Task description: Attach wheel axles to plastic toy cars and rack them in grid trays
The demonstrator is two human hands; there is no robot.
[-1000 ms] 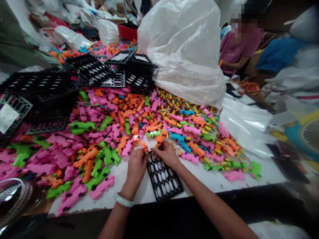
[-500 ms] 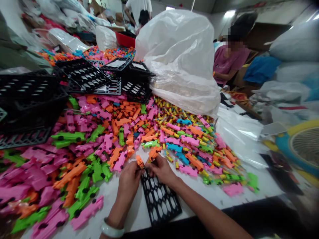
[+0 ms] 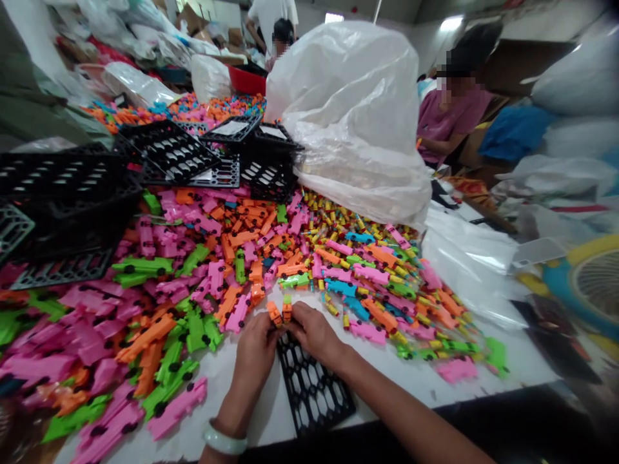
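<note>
A black slotted tray [image 3: 316, 390] lies on the white table, its far end under my hands. My left hand [image 3: 256, 341] pinches a small orange toy car [image 3: 275, 314] standing upright at that far end. Beside it, my right hand [image 3: 314, 328] has its fingers closed on a second orange toy car [image 3: 287, 310], also upright. The two cars stand close side by side. The near slots of the tray hold nothing. Pink, green and orange toy cars [image 3: 91, 341] are heaped to the left of my hands, and a mixed heap [image 3: 370, 274] with blue cars and yellow tubes lies to the right.
Stacked black trays [image 3: 62, 174] stand at the back left. A large clear plastic bag [image 3: 348, 116] rises behind the heap. Flat plastic bags [image 3: 469, 251] and a fan [image 3: 594, 283] are at the right. A person in pink [image 3: 449, 119] sits beyond.
My right hand has brought its orange car down and left, turning it upright beside the other one. My left hand still pinches its car. The whole view has shifted slightly.
</note>
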